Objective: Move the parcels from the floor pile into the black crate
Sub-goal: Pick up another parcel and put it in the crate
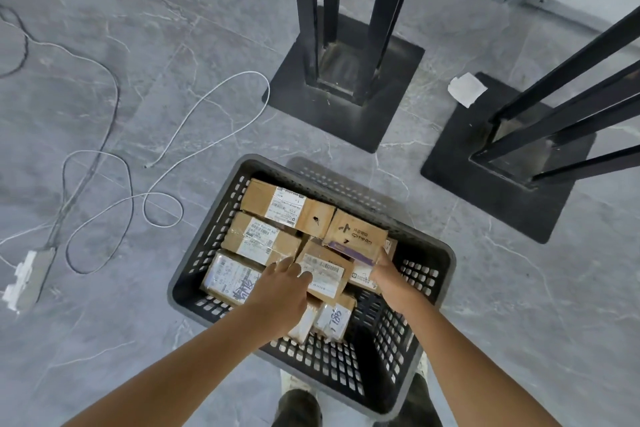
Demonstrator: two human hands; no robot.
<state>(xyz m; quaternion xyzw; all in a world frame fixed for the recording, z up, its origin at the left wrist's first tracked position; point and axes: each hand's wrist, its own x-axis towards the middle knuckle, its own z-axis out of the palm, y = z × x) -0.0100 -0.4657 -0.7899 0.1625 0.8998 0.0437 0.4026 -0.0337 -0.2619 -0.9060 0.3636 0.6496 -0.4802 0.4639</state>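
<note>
The black crate [429, 253] stands on the grey floor at lower centre, holding several brown cardboard parcels with white labels. Both my arms reach down into it. My left hand [277, 291] rests with fingers fairly straight on the near edge of a tilted labelled parcel [325, 274] in the middle. My right hand [389, 279] grips the right end of a parcel with a purple stripe [356, 236]; its fingers are hidden under the box. Other parcels [273, 204] lie flat along the crate's far and left sides. No floor pile is in view.
Two black metal stands on square base plates [346, 94] [502, 180] rise just beyond the crate. White and black cables [194, 135] loop over the floor at left, ending at a power strip [24, 281]. A crumpled white paper [465, 88] lies by the right base. My shoes [298, 407] show below.
</note>
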